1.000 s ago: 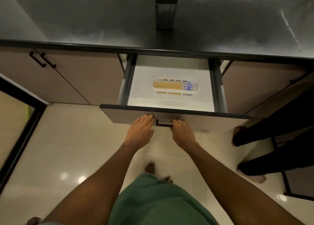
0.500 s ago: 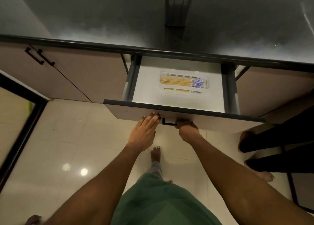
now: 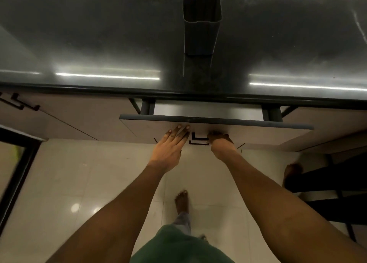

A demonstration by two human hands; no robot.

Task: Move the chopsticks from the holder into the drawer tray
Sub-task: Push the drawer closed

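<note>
Now both hands push the drawer front (image 3: 258, 132) at frame centre: left hand (image 3: 170, 145) flat, fingers spread; right hand (image 3: 219, 141) curled beside the handle (image 3: 198, 140), gripping nothing. Drawer's gone from wide open to nearly closed, hiding tray and chopsticks. Holder (image 3: 201, 24) at upper centre looks empty — transfer likely finished.

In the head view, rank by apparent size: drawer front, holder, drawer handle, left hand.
1. Drawer front, widest by far.
2. Holder.
3. Left hand; it is nearer the camera than the holder, so this order is unsure.
4. Drawer handle, smallest.
</note>
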